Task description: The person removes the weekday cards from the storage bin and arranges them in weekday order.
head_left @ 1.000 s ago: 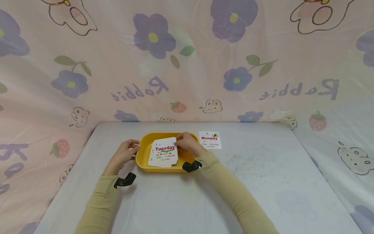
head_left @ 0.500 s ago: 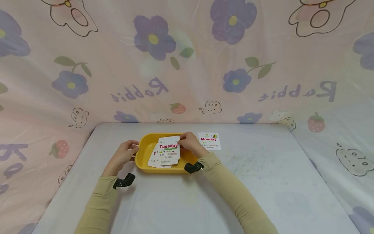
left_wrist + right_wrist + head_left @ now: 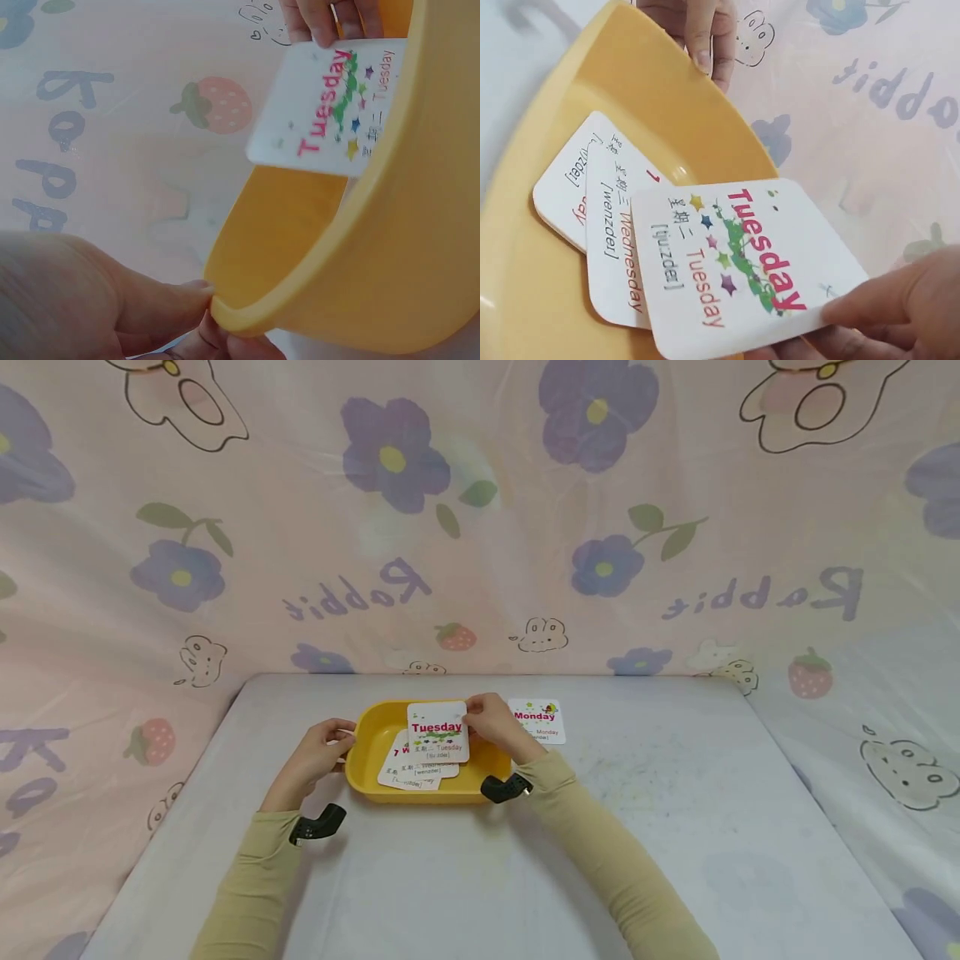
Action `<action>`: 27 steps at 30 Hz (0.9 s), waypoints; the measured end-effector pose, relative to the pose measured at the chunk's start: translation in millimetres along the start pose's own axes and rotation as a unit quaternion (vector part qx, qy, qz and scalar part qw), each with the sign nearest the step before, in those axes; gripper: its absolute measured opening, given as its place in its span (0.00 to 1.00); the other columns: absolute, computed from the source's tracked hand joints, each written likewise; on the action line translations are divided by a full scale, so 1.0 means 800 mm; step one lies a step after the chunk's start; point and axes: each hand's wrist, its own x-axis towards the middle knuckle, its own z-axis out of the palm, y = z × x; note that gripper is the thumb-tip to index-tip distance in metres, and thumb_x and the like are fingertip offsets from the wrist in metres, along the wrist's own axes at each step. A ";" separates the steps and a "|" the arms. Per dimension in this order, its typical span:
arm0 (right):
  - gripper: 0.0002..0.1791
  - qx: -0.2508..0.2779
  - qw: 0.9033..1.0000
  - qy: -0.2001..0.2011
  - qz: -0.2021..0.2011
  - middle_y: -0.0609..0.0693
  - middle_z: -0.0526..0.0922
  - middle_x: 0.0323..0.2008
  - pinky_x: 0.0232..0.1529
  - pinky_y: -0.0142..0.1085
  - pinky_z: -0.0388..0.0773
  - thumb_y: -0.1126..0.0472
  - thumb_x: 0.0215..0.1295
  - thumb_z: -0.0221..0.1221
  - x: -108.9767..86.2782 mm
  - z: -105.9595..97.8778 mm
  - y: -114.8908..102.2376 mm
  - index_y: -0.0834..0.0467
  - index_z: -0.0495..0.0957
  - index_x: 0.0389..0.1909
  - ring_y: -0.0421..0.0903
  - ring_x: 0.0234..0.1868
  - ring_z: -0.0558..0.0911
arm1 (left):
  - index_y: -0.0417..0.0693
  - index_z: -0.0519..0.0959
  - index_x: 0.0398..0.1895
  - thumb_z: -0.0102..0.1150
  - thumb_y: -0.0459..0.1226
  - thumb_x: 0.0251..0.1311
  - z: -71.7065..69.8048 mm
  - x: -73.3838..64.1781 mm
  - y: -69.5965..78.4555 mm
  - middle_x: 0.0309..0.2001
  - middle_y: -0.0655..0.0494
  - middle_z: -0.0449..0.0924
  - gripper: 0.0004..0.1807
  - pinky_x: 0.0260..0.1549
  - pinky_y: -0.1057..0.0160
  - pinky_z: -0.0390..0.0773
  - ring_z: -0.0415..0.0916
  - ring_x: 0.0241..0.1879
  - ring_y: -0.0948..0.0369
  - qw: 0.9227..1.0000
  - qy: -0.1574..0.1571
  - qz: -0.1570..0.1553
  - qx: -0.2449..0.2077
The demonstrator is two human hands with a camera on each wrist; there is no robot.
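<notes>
A yellow plastic tray [image 3: 367, 789] sits on the table, with its left rim pinched between the thumb and fingers of my left hand [image 3: 313, 753]. Inside lie several white weekday cards, a Wednesday card [image 3: 615, 255] among them. My right hand [image 3: 497, 727] pinches the Tuesday card [image 3: 437, 732] by its right edge, thumb on top, and holds it raised over the others. Red lettering, a green caterpillar and small stars show on that card. In the left wrist view the Tuesday card [image 3: 330, 105] stands up past the tray's rim.
A Monday card [image 3: 543, 727] lies face up on the white-covered table [image 3: 637, 827], just right of the tray and partly behind my right hand. Printed pink cloth [image 3: 480, 527] hangs behind the table and along both sides.
My right hand has lifted the Tuesday card off the stack and moved it slightly right and away from me, uncovering the Wednesday card. The left hand has stayed on the tray's rim.
</notes>
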 end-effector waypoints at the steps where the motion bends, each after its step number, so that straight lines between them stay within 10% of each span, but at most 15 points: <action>1: 0.13 -0.003 1.000 0.001 -0.006 0.60 0.81 0.43 0.46 0.46 0.79 0.70 0.66 0.54 -0.002 -0.002 -0.002 0.68 0.75 0.51 0.49 0.38 0.81 | 0.33 0.64 0.61 0.44 0.33 0.72 0.000 0.000 0.000 0.48 0.38 0.69 0.19 0.33 0.62 0.80 0.74 0.37 0.53 1.000 -0.001 0.000 0.000; 27: 0.18 0.065 0.996 0.049 -0.028 0.60 0.81 0.47 0.39 0.39 0.79 0.68 0.66 0.49 -0.043 -0.119 -0.004 0.65 0.71 0.56 0.50 0.39 0.79 | 0.34 0.63 0.62 0.44 0.34 0.72 -0.001 -0.001 -0.002 0.48 0.39 0.69 0.19 0.34 0.63 0.79 0.74 0.38 0.53 1.000 -0.007 -0.007 -0.014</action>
